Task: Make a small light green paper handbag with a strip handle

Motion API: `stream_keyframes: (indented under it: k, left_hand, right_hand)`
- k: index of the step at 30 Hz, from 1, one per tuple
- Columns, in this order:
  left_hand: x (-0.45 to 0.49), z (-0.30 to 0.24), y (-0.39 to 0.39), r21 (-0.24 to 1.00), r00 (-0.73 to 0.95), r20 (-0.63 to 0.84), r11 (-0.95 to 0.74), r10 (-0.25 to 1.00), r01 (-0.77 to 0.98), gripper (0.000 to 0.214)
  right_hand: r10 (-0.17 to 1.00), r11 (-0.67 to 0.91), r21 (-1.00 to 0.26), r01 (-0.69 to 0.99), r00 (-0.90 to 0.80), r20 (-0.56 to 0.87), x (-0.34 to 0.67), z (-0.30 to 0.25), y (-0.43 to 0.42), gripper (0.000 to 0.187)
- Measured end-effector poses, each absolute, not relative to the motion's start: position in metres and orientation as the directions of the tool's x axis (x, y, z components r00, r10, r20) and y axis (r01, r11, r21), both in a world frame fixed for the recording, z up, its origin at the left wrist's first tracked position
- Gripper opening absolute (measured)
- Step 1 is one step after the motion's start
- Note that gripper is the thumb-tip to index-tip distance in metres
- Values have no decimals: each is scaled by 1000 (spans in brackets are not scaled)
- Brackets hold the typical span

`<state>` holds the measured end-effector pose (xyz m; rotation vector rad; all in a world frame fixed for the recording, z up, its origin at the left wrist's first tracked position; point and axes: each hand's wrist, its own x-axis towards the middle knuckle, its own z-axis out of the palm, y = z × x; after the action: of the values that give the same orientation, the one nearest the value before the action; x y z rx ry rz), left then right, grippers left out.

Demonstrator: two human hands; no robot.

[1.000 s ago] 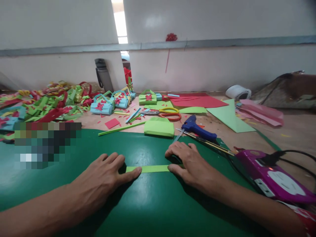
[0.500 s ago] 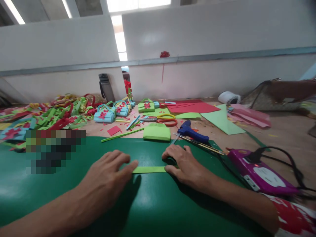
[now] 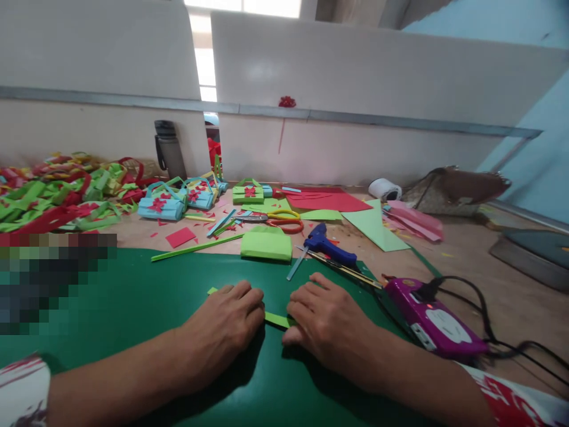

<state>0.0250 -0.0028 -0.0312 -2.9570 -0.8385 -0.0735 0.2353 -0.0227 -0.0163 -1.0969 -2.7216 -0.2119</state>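
A narrow light-green paper strip (image 3: 277,320) runs between my two hands, low over the green mat (image 3: 178,273). My left hand (image 3: 233,317) is closed around its left part, and a short end sticks out beyond the knuckles. The fingers of my right hand (image 3: 322,314) are curled on the strip's right end, which they hide. Just beyond the hands lies a folded light-green paper pouch (image 3: 267,246) at the mat's far edge. Beside it rests a blue glue gun (image 3: 331,244) with a clear glue stick at its tip.
Scissors (image 3: 284,220) with yellow and orange handles lie behind the pouch. A purple power strip (image 3: 433,320) with black cables sits at right. Small blue paper bags (image 3: 160,204), a heap of green and red paper pieces (image 3: 57,198) and a grey bottle (image 3: 169,151) stand at left.
My left hand has moved right and closed on the strip, which was nearly level and now slants down to the right. My view has turned to the right.
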Motion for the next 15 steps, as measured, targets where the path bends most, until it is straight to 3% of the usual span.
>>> stream_keyframes:
  k: [6,15]
  left_hand:
    - [31,-35,4,-45,831,141,-835,539,549,10]
    - [40,-31,10,-71,781,271,-798,562,599,15]
  right_hand:
    - [603,683,241,690,-718,346,231,-20,-25,24]
    - [545,662,278,696,-701,460,226,-27,-21,34]
